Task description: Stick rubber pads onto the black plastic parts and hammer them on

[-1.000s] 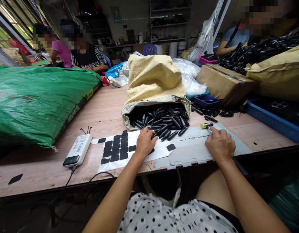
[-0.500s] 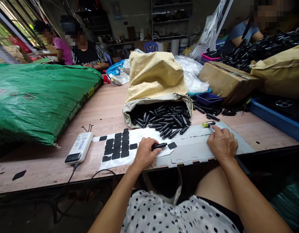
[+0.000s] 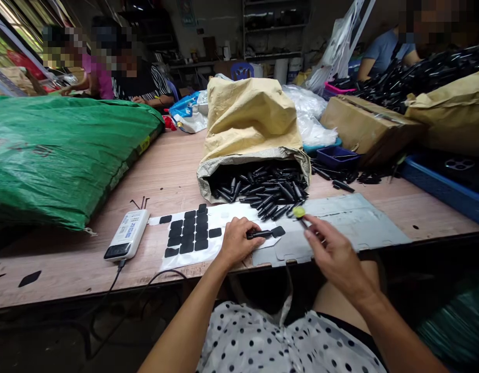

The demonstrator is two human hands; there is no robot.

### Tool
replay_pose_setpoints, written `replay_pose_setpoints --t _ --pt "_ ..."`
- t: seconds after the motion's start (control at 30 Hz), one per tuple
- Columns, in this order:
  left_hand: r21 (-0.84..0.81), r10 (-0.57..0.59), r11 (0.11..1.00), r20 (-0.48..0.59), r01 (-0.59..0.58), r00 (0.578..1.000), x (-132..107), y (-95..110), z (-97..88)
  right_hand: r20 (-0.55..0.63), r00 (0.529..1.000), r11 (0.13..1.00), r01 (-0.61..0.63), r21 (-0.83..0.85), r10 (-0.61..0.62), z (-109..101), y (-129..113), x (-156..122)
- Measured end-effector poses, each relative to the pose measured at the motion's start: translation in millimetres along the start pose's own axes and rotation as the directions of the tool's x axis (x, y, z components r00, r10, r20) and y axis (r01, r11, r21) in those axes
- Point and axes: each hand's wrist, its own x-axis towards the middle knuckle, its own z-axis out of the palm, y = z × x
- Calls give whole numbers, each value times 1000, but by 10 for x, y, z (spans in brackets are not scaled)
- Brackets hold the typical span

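My left hand [image 3: 238,239] rests at the table's front edge, fingers closed around a slim black tube [image 3: 263,234] that lies level and points right. Its tip reaches a rounded black square patch [image 3: 278,231]. My right hand [image 3: 334,254] grips a small hammer with a yellow-ended head [image 3: 299,212], held above the grey board [image 3: 340,217] just right of the tube. Several black squares [image 3: 188,230] stick to a white sheet [image 3: 216,252] left of my left hand. Behind, black tubes [image 3: 272,191] spill from the mouth of a tan sack [image 3: 250,119].
A white power bank [image 3: 128,233] with a cable stands at the left. Behind it bulges a green sack [image 3: 68,160]. To the right are a cardboard box [image 3: 363,129], a purple tray [image 3: 336,157] and a blue basket [image 3: 445,181]. Other people sit across the table.
My right hand has lifted the hammer off the grey board's far right and swung it left, close to the tube. My left hand has shifted slightly right, bringing the tube's tip to the patch.
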Motion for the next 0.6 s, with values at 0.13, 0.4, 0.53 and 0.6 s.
replay_pose_setpoints --t 0.13,0.4,0.53,0.6 --pt "-22 -61 998 -3 61 998 30 6 17 146 985 996 92 5 -91 291 -257 -151" --pt "-16 -79 997 -8 79 997 33 28 15 144 974 974 191 -118 -174 489 -364 -218" --pt "-39 -82 996 -20 81 996 24 25 26 95 986 984 143 -106 -133 457 -299 -206" --pt "-37 -79 996 -24 78 997 21 19 35 49 991 988 129 -81 -125 444 -277 -200"
